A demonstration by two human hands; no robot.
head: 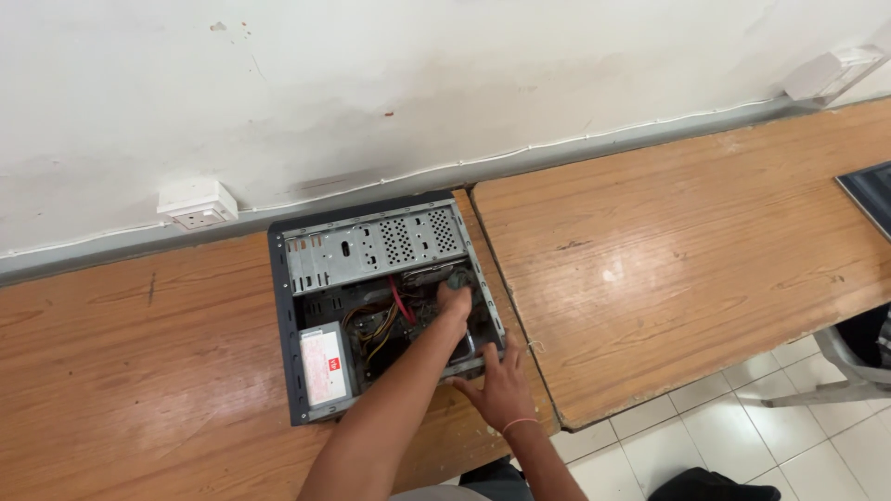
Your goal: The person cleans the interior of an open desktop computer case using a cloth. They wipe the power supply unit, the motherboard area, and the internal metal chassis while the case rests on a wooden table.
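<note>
An open computer case lies on its side on a wooden desk, against the wall. Inside it are a perforated metal drive cage, a silver power supply and red and yellow cables. My left hand reaches deep into the case on its right side, fingers curled at a greyish part; what it grips is hidden. My right hand, with a thin band at the wrist, holds the case's near right corner at the rim.
A second wooden desk butts against the first on the right. A white wall socket and a thin white cable run along the wall. A dark flat device lies at the right edge. A chair frame stands on the white tiled floor.
</note>
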